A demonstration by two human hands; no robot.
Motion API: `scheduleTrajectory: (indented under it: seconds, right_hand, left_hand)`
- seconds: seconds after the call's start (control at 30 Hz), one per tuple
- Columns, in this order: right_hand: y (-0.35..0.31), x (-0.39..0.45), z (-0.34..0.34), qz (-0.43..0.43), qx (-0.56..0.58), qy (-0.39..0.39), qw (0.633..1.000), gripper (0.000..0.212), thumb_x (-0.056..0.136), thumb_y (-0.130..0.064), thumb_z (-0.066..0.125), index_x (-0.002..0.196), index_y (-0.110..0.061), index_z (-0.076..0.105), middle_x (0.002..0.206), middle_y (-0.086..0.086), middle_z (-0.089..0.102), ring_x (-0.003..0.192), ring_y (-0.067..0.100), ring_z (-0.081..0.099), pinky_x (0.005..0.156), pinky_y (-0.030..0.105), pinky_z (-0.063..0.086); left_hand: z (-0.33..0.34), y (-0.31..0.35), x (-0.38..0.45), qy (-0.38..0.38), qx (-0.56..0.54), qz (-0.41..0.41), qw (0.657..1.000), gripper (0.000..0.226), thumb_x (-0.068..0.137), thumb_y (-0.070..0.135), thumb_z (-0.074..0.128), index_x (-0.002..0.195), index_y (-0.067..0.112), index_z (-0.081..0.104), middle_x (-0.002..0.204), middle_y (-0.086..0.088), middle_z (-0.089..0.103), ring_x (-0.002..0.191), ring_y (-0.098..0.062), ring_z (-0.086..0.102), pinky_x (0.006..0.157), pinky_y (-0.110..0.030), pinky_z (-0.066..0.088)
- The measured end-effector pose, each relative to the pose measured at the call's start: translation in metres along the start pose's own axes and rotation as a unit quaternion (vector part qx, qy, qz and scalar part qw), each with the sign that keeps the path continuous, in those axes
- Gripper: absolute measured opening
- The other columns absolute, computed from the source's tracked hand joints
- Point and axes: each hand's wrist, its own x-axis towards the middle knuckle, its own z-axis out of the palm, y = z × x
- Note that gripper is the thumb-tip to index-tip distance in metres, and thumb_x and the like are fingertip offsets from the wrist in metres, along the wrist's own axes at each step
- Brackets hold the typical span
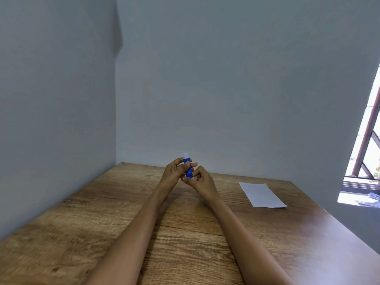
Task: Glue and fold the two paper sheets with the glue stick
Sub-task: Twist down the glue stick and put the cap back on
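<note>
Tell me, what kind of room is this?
Probably a plain indoor craft or work corner: a wooden table pushed against bare grey walls, a window on the right, and paper lying ready while both hands hold a glue stick.

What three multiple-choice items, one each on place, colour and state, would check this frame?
1. Where does the white paper sheet lie on the wooden table?
A. right of the hands
B. under the hands
C. left of the hands

2. What colour is the glue stick's body?
A. red
B. blue
C. green

3. How is the glue stick held?
A. lying on the table
B. by both hands
C. by one hand

Key:
1 A, white paper sheet lies right on the wooden table.
2 B, blue glue stick.
3 B, left hand and right hand grip it.
</note>
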Motion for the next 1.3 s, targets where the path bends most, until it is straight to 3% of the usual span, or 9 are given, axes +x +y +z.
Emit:
scheduleTrajectory:
  seconds: [0.17,0.33,0.4,0.57,0.73,0.87,1.0,1.2,1.3]
  right_hand:
    - [-0.001,-0.004,0.000,0.017,0.048,-0.134,0.990,0.018,0.097,-0.037,0.046,0.109,-0.028,0.057,0.070,-0.018,0.050,0.064,-0.002,0.049,0.057,0.014,0.041]
    - [0.001,0.004,-0.005,-0.010,-0.120,0.037,0.992,0.020,0.079,-0.046,0.068,0.085,-0.028,0.064,0.059,-0.012,0.049,0.055,0.005,0.044,0.055,0.025,0.032]
    - [-0.001,0.002,0.001,-0.003,-0.132,0.078,0.988,0.031,0.074,-0.050,0.071,0.090,-0.027,0.058,0.070,-0.012,0.056,0.064,0.006,0.053,0.056,0.026,0.037]
    - [0.001,-0.003,0.008,-0.018,-0.044,0.004,0.999,0.026,0.083,-0.040,0.067,0.100,-0.022,0.058,0.083,-0.005,0.062,0.076,0.012,0.058,0.070,0.033,0.046]
    - [0.001,-0.005,-0.001,0.020,0.069,-0.118,0.990,0.022,0.099,-0.035,0.043,0.100,-0.024,0.062,0.071,-0.006,0.055,0.062,0.007,0.052,0.055,0.022,0.046]
    - [0.004,0.003,-0.002,-0.029,-0.064,-0.050,0.996,0.016,0.092,-0.038,0.055,0.077,-0.035,0.060,0.058,-0.011,0.050,0.054,0.005,0.045,0.060,0.028,0.037]
    - [0.006,0.004,-0.002,0.003,-0.097,0.040,0.994,0.024,0.071,-0.051,0.072,0.077,-0.032,0.058,0.060,-0.012,0.051,0.055,0.003,0.046,0.055,0.025,0.034]
    - [0.006,-0.003,-0.004,-0.044,-0.019,-0.060,0.997,0.023,0.091,-0.037,0.058,0.101,-0.017,0.066,0.060,-0.007,0.049,0.053,0.003,0.046,0.062,0.023,0.038]
    - [0.005,0.000,-0.004,-0.070,-0.119,-0.006,0.990,0.022,0.090,-0.041,0.058,0.093,-0.022,0.067,0.052,-0.010,0.045,0.048,0.002,0.043,0.055,0.023,0.032]
  left_hand:
    - [-0.004,0.001,-0.001,0.007,0.006,-0.001,1.000,0.021,0.092,0.024,0.058,0.109,0.014,0.063,0.110,-0.007,0.072,0.101,-0.016,0.068,0.088,-0.025,0.053]
    - [0.003,0.004,-0.002,0.001,0.007,0.006,1.000,0.018,0.092,0.020,0.058,0.107,0.013,0.062,0.106,-0.005,0.072,0.097,-0.010,0.070,0.074,-0.012,0.052]
    - [0.006,0.004,-0.003,0.000,0.008,0.007,1.000,0.013,0.092,0.021,0.058,0.103,0.018,0.064,0.102,0.001,0.074,0.095,-0.008,0.070,0.073,-0.009,0.050]
    - [0.004,0.002,-0.003,-0.005,-0.004,0.008,1.000,0.015,0.092,0.023,0.058,0.105,0.018,0.064,0.100,0.004,0.075,0.096,-0.008,0.070,0.074,-0.012,0.051]
    - [-0.002,0.000,-0.001,0.010,0.009,0.011,1.000,0.021,0.093,0.022,0.057,0.110,0.011,0.062,0.102,-0.002,0.073,0.094,-0.006,0.070,0.076,-0.012,0.052]
    - [-0.007,-0.001,0.000,0.022,0.018,0.014,0.999,0.021,0.093,0.022,0.056,0.110,0.012,0.062,0.103,-0.004,0.073,0.096,-0.009,0.070,0.077,-0.014,0.052]
    - [-0.002,-0.001,-0.001,0.001,0.011,0.008,1.000,0.019,0.092,0.021,0.058,0.108,0.014,0.063,0.103,-0.004,0.073,0.096,-0.014,0.070,0.075,-0.015,0.053]
    - [-0.001,0.005,-0.003,-0.004,0.006,0.017,1.000,0.022,0.091,0.022,0.059,0.111,0.012,0.062,0.107,-0.005,0.073,0.098,-0.013,0.070,0.077,-0.015,0.053]
    - [0.000,0.005,-0.004,-0.006,0.006,0.025,1.000,0.021,0.091,0.021,0.060,0.109,0.010,0.062,0.106,-0.002,0.073,0.100,-0.013,0.069,0.079,-0.016,0.053]
